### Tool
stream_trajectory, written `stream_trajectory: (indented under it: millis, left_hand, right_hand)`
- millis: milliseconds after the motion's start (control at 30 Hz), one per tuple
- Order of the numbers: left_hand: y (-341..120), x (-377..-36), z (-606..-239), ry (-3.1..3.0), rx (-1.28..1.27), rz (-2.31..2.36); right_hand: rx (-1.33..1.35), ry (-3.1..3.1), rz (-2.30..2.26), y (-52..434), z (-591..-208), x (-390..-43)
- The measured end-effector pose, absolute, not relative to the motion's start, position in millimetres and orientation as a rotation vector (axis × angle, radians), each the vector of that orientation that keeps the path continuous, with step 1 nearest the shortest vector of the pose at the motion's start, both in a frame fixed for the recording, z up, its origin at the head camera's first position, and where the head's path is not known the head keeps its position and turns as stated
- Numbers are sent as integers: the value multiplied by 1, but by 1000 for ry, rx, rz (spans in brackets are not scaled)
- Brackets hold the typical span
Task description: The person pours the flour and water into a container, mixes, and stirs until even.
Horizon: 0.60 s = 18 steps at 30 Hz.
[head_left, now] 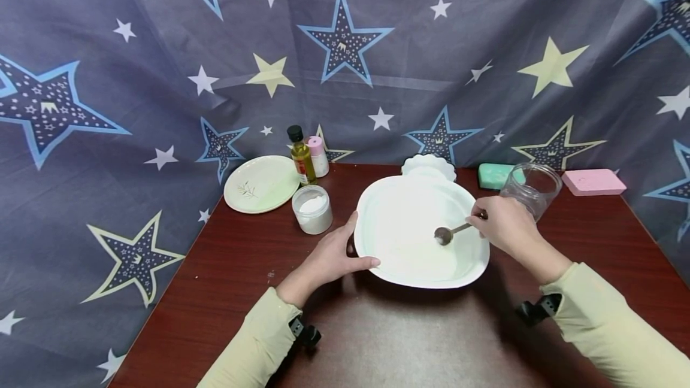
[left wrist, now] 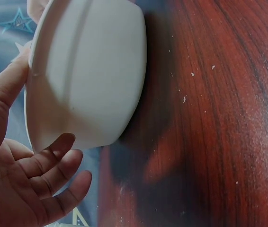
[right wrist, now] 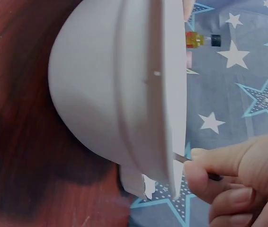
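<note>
While the left hand [head_left: 329, 262] cups the near-left rim of the large white bowl [head_left: 401, 268] — thumb hooked over the edge, fingers curled under the outer wall, as the left wrist view shows — the bowl sits at the centre of the frame on the dark red worktop [head_left: 226, 280]. That grip looks meant to steady the bowl against the push of stirring. The right hand [head_left: 504, 229], right of centre, pinches the handle of a small metal spoon [head_left: 450, 232] between thumb and curled fingers; the spoon's head lies low inside the bowl, near its right side, so the handle slants up over the rim to the hand.

Just left of the bowl stands a small open jar of white powder [head_left: 312, 209], close enough to dip from. Behind it, toward the upper left of the worktop, are a pale green plate [head_left: 261, 184], an oil bottle [head_left: 302, 157] with a dark cap and a pink-capped bottle [head_left: 319, 157]. A scalloped white dish [head_left: 428, 166] peeks out behind the bowl. To the right lie an empty glass jar [head_left: 533, 187] — tilted, just beyond the right hand — a green sponge [head_left: 493, 175] and a pink sponge [head_left: 593, 182]. A star-printed cloth [head_left: 108, 76] hangs behind.
</note>
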<state>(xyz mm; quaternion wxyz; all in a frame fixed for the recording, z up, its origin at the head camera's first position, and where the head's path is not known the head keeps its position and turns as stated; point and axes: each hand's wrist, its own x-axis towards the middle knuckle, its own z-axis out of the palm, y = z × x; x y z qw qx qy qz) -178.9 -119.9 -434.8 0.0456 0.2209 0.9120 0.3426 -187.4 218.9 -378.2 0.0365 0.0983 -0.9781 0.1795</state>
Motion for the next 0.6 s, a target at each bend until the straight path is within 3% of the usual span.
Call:
stream_trajectory:
  millis: [600]
  left_hand:
    - [-119,-180,-435,2784,639,1023]
  right_hand:
    - [502,-3170,702,209,-380,-174]
